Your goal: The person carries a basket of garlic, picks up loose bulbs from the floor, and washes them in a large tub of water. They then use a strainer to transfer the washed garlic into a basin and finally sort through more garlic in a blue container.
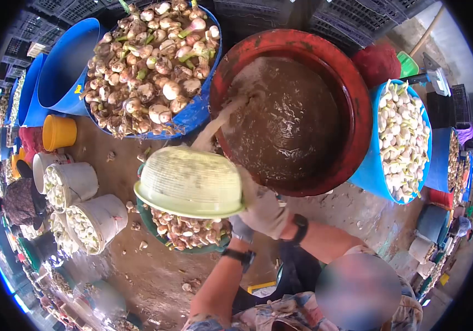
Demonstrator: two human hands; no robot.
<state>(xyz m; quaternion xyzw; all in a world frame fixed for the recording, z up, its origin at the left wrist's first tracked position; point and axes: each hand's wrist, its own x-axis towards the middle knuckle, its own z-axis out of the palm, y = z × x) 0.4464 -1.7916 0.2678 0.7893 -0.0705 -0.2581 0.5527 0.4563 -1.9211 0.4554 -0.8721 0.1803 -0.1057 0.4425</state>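
Observation:
A pale yellow-green plastic basket (189,179) is tipped bottom-up over a green tub (220,241) of garlic bulbs (186,229), with its rim facing down. My right hand (266,214), in a grey glove, grips the basket at its right end. Close under the same end of the rim is my gloved left hand (242,229), also on the basket; its fingers are mostly hidden. Behind the basket stands a red tub (360,116) of muddy brown water (289,121). A brown streak runs between the tub's left rim and the basket.
A blue tub (203,113) heaped with untrimmed garlic stands at upper left, beside blue barrels (62,71). White buckets (109,220) and an orange bucket (60,132) are at left. A light-blue barrel (366,168) of pale garlic stands right. Loose bulbs lie on the wet floor (153,281).

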